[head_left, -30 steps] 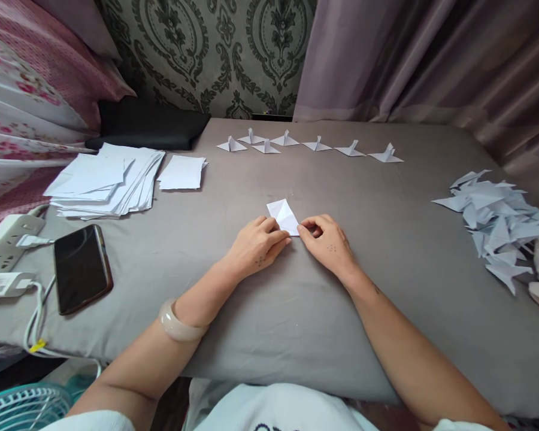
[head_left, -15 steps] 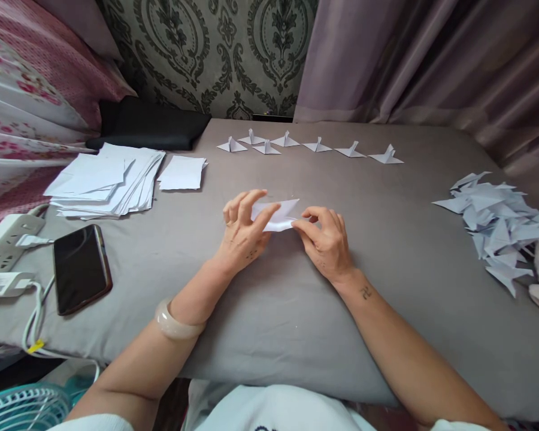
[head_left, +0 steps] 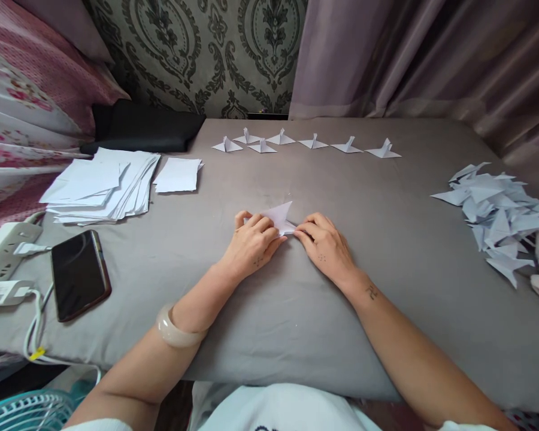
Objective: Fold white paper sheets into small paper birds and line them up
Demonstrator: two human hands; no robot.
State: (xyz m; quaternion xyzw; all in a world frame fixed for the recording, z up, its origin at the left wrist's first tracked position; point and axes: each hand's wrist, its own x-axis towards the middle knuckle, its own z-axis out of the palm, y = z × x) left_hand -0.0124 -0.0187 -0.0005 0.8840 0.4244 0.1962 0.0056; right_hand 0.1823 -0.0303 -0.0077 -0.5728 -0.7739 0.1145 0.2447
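the folded white paper (head_left: 279, 214) is held at the middle of the worktop (head_left: 269, 323), its near-left edge pinched by the closed grip of the left hand (head_left: 254, 244), its right tip nipped between the right hand's (head_left: 327, 246) thumb and forefinger; seven paper figures (head_left: 313, 143) are set out beyond

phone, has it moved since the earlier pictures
No, the phone keeps its place beside the power strip; the whole view shifted slightly.

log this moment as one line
left hand: holding folded white paper | right hand: pinching its right tip | far side: standing paper shapes | right side: paper pile | left side: sheet stack
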